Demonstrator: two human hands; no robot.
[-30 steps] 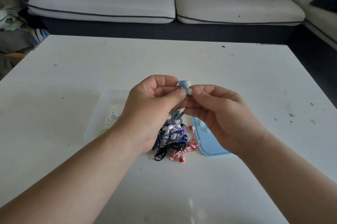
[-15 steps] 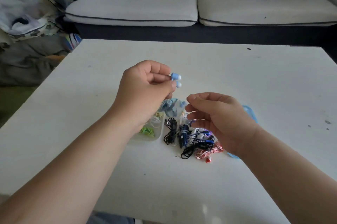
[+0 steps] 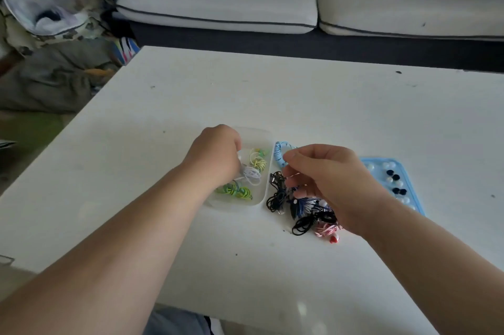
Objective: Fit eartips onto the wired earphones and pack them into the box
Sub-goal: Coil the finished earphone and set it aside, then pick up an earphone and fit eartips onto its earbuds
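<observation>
1. The left hand (image 3: 215,152) reaches down into the clear box (image 3: 262,133), which sits near the middle of the white table (image 3: 327,105), closer to its near edge than its far one. The back of the hand hides the fingers, so I cannot tell whether they hold anything.
2. Three coiled pairs of earphones lie inside the box: a green pair (image 3: 236,190) at its near side, a white pair (image 3: 252,174) in the middle just beside the left hand, and a yellow pair (image 3: 258,161) toward its far side.
3. A light blue coiled earphone (image 3: 278,153) lies just right of the box, outside its wall.
4. The right hand (image 3: 330,179) hovers over the table with its fingers loosely curled. Its thumb tip meets the edge of the light blue coil, but I cannot tell whether it actually pinches it.
5. Under and in front of that hand is a tangled pile of earphones (image 3: 302,210), black, dark blue and red-and-white, lying on the table toward the near edge.
6. Further right lies a flat blue tray (image 3: 410,187) partly covered by the right wrist. It holds white and black eartips (image 3: 394,177).
</observation>
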